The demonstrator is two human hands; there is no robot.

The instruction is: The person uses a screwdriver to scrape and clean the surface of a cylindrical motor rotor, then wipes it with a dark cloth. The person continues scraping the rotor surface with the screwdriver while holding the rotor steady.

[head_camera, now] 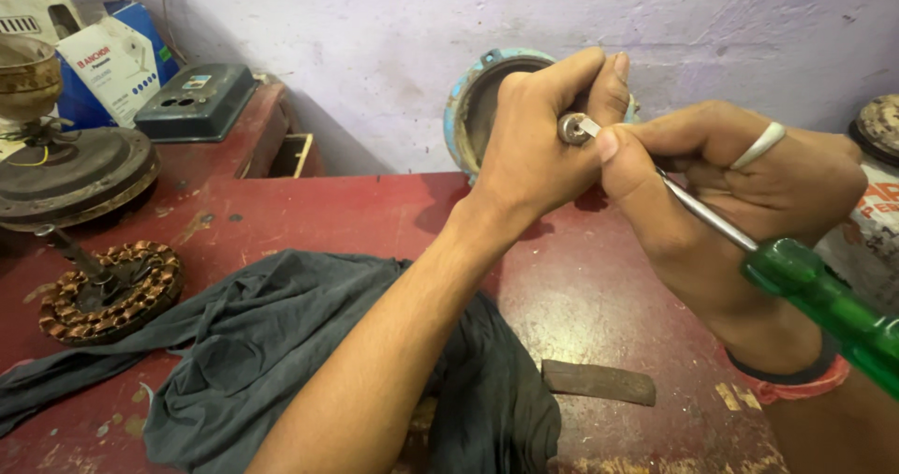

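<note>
My left hand [538,146] pinches a small round metal bearing [571,128] between thumb and fingers, held up above the red table [309,216]. My right hand [740,188], with a white ring on one finger, grips a screwdriver with a green see-through handle [829,305]. Its steel shaft [702,212] runs up to the bearing, and the tip touches it. Both hands meet in front of a round blue motor housing [465,109] leaning against the wall.
A dark grey cloth [272,343] lies under my left forearm. A copper-wound stator [112,291] and a fan motor cover [75,174] sit at the left. A flat rusty metal piece [599,382] lies near the front. Boxes [117,66] stand at back left.
</note>
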